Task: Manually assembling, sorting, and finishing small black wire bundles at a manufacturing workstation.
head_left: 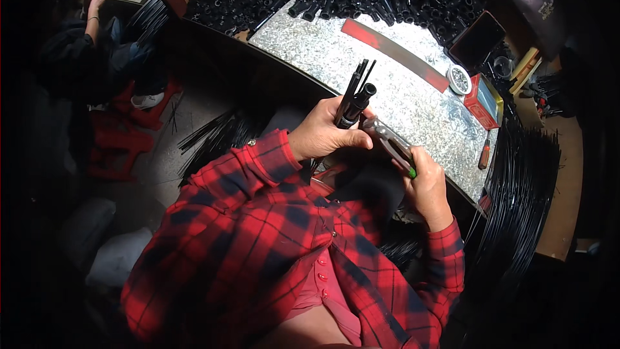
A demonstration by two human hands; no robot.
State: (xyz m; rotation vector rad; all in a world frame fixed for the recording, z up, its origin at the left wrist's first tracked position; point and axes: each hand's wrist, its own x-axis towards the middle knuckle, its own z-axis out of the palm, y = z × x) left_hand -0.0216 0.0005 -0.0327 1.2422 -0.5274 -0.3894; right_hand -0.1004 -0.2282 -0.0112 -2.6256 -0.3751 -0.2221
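The black bundle of tubes and thin rods sits by the near edge of the speckled table, clamped in the left hand, its free ends pointing to the far side. It looks light and stiff, probably a little slippery where glossy, with the rods likelier to bend than the thick tube, so the thick lower part seems the surest hold. To its right, the right hand wraps the handles of pliers; whether their jaws bite the bundle I cannot tell.
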